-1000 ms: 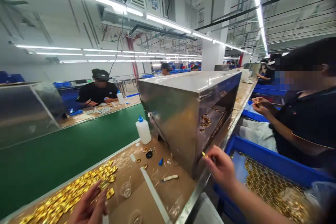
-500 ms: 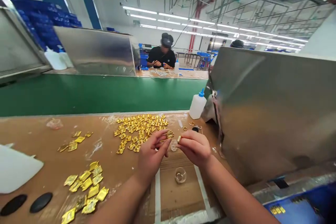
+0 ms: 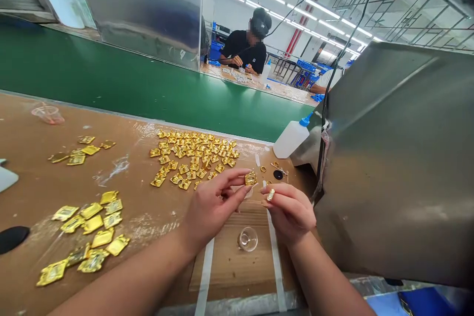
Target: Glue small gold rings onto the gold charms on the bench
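Note:
Between thumb and fingertips, my left hand (image 3: 217, 202) holds a square gold piece (image 3: 251, 178) with a hollow frame. Just to its right, my right hand (image 3: 291, 207) pinches a small gold part (image 3: 271, 195). The two pieces are apart. Beyond my left hand lies a large group of gold pieces (image 3: 192, 153). A clear round cup (image 3: 248, 239) stands on the cardboard below my hands. Another clear dish is partly hidden behind my fingers.
More gold pieces (image 3: 94, 224) lie at the left. A white bottle with a blue tip (image 3: 291, 138) stands beside the metal panel (image 3: 400, 168) at right. Behind the bench runs a green belt (image 3: 148, 94); a person (image 3: 246, 49) sits beyond it.
The view has tilted and shifted. My hands are slightly farther apart, and the small gold part in my right hand now shows more fully. Both hands keep their pieces.

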{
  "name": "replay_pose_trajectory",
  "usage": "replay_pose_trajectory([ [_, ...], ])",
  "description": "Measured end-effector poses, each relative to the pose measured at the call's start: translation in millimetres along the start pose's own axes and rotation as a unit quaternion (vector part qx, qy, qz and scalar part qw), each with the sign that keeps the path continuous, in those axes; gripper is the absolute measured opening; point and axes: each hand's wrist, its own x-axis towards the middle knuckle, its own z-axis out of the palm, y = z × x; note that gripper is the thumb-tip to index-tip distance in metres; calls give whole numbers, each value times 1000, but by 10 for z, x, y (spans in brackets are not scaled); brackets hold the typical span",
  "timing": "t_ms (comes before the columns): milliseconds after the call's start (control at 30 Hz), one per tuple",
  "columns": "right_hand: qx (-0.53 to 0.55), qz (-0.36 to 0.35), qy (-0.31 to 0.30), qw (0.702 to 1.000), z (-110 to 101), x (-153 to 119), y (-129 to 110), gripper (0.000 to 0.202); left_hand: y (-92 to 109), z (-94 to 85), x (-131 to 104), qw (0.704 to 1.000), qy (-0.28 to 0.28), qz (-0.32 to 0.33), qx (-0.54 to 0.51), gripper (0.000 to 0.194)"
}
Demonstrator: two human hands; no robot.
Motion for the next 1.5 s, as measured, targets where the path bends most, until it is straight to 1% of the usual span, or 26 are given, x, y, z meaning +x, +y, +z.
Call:
replay_pose_trajectory([
  [167, 15, 7, -13, 1000, -15, 0, -12, 12, 16, 1, 8, 1000, -1, 12, 11, 31],
  [300, 71, 66, -35, 995, 3, -3, -35, 10, 3, 4, 12, 1000, 13, 2, 17, 30],
  [433, 99, 113, -80, 985, 34, -18, -35, 13, -16, 1, 20, 1000, 14, -2, 10, 31],
  [633, 60, 165, -121, 977, 19, 46, -19, 12, -21, -27, 39, 998, 6, 15, 57, 32],
  [867, 8, 131, -175, 976, -42, 84, 48, 14, -50, -77, 40, 985, -9, 52, 165, 33],
  [1067, -37, 104, -213, 971, -71, 82, 89, 9, -33, -80, 37, 959, -13, 132, 251, 32],
  [1167, -51, 87, -225, 969, -69, 102, 78, 6, -28, -78, 40, 946, -21, 168, 276, 30],
  [1333, -65, 70, -239, 966, -58, 114, 68, 4, -23, -80, 42, 930, -32, 202, 305, 28],
  [1500, -67, 74, -247, 964, -48, 115, 70, 5, 2, -75, 46, 924, -31, 215, 314, 27],
])
